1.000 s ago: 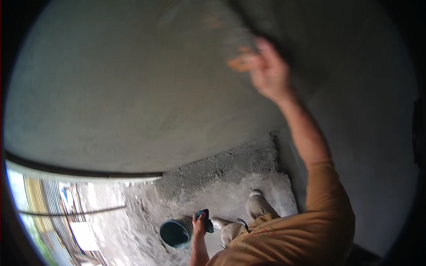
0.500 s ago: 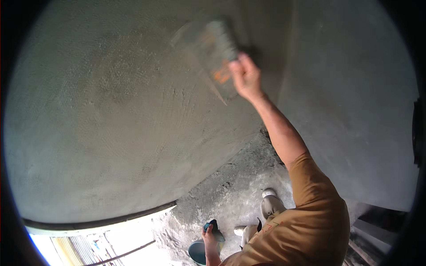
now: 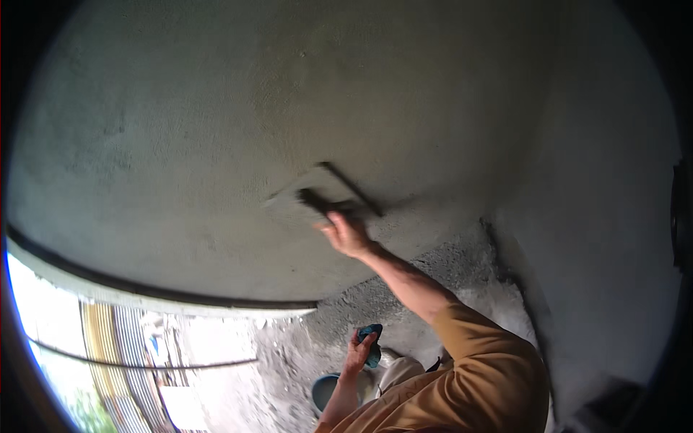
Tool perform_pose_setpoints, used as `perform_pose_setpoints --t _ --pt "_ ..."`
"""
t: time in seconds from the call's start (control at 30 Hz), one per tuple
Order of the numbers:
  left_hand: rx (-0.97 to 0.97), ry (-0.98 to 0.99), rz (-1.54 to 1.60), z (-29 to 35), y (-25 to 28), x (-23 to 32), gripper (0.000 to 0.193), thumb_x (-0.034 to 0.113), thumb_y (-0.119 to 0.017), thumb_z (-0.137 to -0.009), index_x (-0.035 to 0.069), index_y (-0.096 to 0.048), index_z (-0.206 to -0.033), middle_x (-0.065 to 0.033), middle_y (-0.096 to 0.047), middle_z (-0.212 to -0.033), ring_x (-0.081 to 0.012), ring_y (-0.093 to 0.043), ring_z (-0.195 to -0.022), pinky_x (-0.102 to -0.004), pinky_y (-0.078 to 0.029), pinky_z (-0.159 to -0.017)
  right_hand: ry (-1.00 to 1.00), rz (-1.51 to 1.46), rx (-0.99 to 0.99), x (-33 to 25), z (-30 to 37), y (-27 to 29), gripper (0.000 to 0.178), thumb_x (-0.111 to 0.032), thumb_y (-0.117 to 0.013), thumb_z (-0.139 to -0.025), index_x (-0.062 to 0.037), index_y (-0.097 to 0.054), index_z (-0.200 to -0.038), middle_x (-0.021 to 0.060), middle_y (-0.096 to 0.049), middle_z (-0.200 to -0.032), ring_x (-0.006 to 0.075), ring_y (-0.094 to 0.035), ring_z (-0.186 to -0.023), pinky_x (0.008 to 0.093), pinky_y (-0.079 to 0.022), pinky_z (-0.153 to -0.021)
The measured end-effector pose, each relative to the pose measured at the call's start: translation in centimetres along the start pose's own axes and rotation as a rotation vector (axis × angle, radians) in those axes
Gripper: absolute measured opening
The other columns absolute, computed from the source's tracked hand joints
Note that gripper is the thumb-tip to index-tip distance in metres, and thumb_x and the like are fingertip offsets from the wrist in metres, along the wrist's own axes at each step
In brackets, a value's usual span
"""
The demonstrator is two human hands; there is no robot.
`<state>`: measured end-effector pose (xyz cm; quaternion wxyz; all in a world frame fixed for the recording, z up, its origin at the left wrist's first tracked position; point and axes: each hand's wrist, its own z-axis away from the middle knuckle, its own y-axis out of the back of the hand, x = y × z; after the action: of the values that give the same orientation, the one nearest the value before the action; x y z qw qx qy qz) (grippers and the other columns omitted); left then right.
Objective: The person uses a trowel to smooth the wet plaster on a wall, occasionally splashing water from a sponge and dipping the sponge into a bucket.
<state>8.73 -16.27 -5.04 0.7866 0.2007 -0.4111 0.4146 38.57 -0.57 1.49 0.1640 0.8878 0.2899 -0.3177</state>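
One right hand (image 3: 350,234), fingers curled round the handle, works a flat trowel (image 3: 333,189) (any lettering too blurred to read) against the far grey wall (image 3: 180,144); nearer, the left hand (image 3: 355,353) clutches a teal wad (image 3: 372,345) above a bucket (image 3: 325,390).

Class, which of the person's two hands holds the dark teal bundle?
The left hand, lower in the picture, holds the dark teal bundle; the right hand, higher up, holds a flat trowel.
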Motion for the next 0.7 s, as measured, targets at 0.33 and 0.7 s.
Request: perform_pose_setpoints --t 0.33,0.7 --pt "0.086 -0.050 -0.026 -3.7 18.8 3.7 0.039 0.018 -0.077 -0.086 0.009 -0.059 -0.119 -0.0039 -0.065 -0.091 -0.0152 -0.063 -0.074 -0.0316 -0.052 -0.063 0.035 0.138 0.433 -11.0 -23.1 18.1 0.021 -0.028 -0.058 -0.102 -0.0071 -0.063 -0.101 -0.0012 -0.057 -0.076 0.0083 -0.056 -0.070 0.0256 -0.048 -0.060" --pt "0.170 0.083 -0.075 -6.0 18.1 1.5 0.038 0.026 -0.075 -0.085 0.009 -0.058 -0.114 -0.0072 -0.064 -0.088 -0.0190 -0.062 -0.067 -0.0322 -0.050 -0.057 -0.374 -0.687 0.856 -1.6 -11.0 13.3 0.044 -0.043 -0.046 -0.106 -0.0107 -0.045 -0.136 -0.0059 -0.045 -0.068 0.0000 -0.044 -0.051 0.0179 -0.042 -0.038"
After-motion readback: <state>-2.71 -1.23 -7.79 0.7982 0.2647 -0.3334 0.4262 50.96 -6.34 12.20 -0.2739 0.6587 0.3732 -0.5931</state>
